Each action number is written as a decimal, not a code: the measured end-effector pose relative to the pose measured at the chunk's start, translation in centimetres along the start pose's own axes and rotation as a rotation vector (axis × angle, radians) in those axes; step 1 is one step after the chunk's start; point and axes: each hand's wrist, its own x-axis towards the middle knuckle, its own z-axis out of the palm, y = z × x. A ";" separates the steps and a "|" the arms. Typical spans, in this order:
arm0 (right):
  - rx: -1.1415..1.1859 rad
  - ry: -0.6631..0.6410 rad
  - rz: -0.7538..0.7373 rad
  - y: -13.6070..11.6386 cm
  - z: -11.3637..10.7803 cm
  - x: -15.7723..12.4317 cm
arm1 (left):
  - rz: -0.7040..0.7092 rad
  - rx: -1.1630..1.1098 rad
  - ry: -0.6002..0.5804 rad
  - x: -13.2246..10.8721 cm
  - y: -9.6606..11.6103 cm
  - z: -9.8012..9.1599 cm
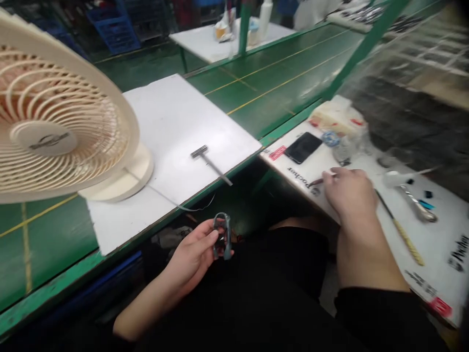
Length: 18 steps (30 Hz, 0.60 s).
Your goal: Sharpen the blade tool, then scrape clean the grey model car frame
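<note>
Between the thumb and fingers of my left hand (201,247) is a dark grey eyeglass frame (227,237), turned nearly on edge above my lap. My right hand (346,190) rests over the white board at the right, with its fingers closed round a thin, brownish pen-like tool (316,182). The tool's tip points left, close to the printed lettering; most of its body is hidden in the hand. A black phone (303,147) lies just beyond that hand. Beside my right wrist is a thin rod with a yellow patterned handle (408,242).
A cream fan (142,171) stands on a white sheet (161,115) at left, its cord hanging over the edge. A T-shaped metal tool (210,164) overhangs that sheet's edge. Crumpled plastic bags (339,115), a white bottle (392,179) and a metal tool (417,203) lie at right.
</note>
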 end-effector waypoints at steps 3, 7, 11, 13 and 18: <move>0.226 -0.143 -0.136 -1.1 0.3 -6.0 | 0.040 0.023 -0.083 -0.2 0.4 0.2; 0.586 -0.638 -0.235 -2.6 1.6 -15.3 | 0.092 0.116 -0.150 -0.2 0.1 0.4; 0.846 -0.839 -0.112 -3.6 3.8 -19.2 | 0.124 0.241 -0.207 -0.2 -0.6 -0.1; 0.945 -0.904 -0.035 -3.6 4.6 -19.6 | 0.140 0.281 -0.216 -0.2 -0.8 -0.4; 1.067 -1.031 0.062 -2.9 5.3 -19.6 | 0.150 0.320 -0.189 -0.8 -0.8 -0.6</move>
